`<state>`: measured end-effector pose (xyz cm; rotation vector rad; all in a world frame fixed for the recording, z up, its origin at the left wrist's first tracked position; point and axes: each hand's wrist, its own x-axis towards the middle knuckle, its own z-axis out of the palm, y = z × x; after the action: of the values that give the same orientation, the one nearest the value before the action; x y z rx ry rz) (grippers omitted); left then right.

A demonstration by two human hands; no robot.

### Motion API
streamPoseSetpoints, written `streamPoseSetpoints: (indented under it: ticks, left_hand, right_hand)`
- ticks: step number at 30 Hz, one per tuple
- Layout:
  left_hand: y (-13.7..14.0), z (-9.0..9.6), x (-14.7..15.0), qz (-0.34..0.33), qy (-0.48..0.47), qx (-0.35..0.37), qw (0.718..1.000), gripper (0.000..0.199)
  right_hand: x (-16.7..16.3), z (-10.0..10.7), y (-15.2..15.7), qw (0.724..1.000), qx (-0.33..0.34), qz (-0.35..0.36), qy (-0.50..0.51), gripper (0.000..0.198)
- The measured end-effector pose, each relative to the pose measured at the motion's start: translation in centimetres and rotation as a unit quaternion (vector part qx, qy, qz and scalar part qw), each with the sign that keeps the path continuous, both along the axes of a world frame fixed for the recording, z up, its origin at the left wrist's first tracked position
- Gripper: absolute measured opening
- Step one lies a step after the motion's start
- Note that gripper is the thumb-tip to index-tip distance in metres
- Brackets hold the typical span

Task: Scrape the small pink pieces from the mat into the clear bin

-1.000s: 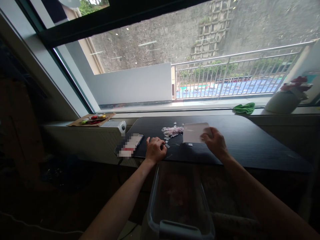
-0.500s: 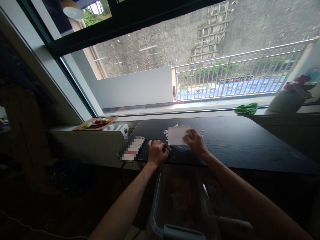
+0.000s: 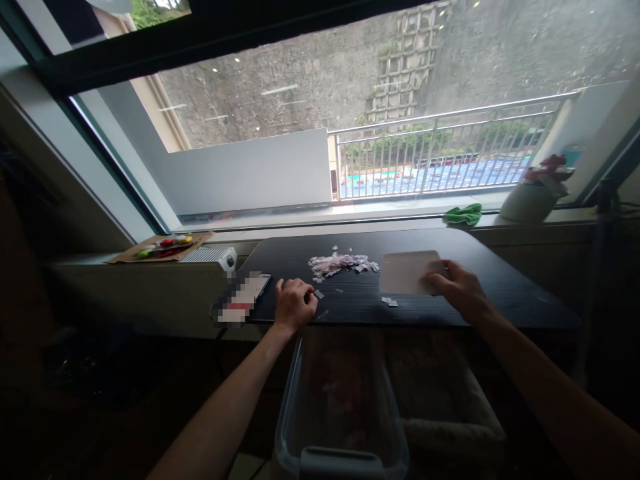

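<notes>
My right hand [image 3: 463, 288] grips the right side of a flat white rectangular sheet [image 3: 405, 272], which is tilted up at the right of a heap of small pale paper scraps [image 3: 343, 265]. Several scraps lie loose around that heap. On the dark table [image 3: 280, 257], near its front edge, my left hand [image 3: 295, 303] rests with curled fingers. A small grey piece [image 3: 319, 294] lies at its fingertips; whether the fingers pinch something is hidden. Under the table edge stands a clear plastic bin [image 3: 284, 427] with pale and reddish contents, dim in the shadow.
A phone [image 3: 245, 297] lies left of my left hand. Behind it is a radiator [image 3: 215, 255] with a brown board [image 3: 125, 257] of colourful items. The windowsill holds a green cloth [image 3: 464, 214] and a pale pot [image 3: 533, 200]. A cushioned seat [image 3: 450, 427] stands right of the bin.
My right hand has moved right with the white sheet, uncovering the heap of scraps behind it. My left hand stays by the table edge. The whole view has shifted right.
</notes>
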<state>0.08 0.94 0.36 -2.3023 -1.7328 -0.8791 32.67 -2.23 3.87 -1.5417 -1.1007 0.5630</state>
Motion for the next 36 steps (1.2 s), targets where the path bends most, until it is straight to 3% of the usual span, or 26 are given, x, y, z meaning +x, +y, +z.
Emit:
streamPoseSetpoints:
  ticks: [5,11,15,23,31,36]
  left_hand:
    - [0.1,0.0,-0.2,-0.008,-0.001,0.009,1.000,0.017]
    - [0.1,0.0,-0.3,-0.013,0.000,0.009,1.000,0.018]
    - [0.1,0.0,-0.4,-0.011,0.002,0.008,1.000,0.018]
    - [0.2,0.1,-0.6,-0.017,0.015,0.007,1.000,0.020]
    - [0.3,0.0,-0.6,-0.018,0.017,0.011,1.000,0.021]
    - [0.2,0.0,-0.6,-0.015,0.018,0.013,1.000,0.022]
  right_hand:
    - [0.2,-0.8,1.5,0.998,-0.026,0.028,0.051,0.023]
    - [3.5,-0.7,-0.2,0.991,-0.058,0.053,0.104,0.018]
    - [4.5,0.0,-1.0,0.990,-0.059,0.006,0.125,0.015]
    - [5.2,-1.0,-1.8,0.987,-0.084,0.043,0.130,0.018]
    - [4.9,-0.2,-2.5,0.984,-0.098,0.044,0.140,0.016]
    - [4.6,-0.7,-2.2,0.984,-0.104,0.059,0.136,0.016]
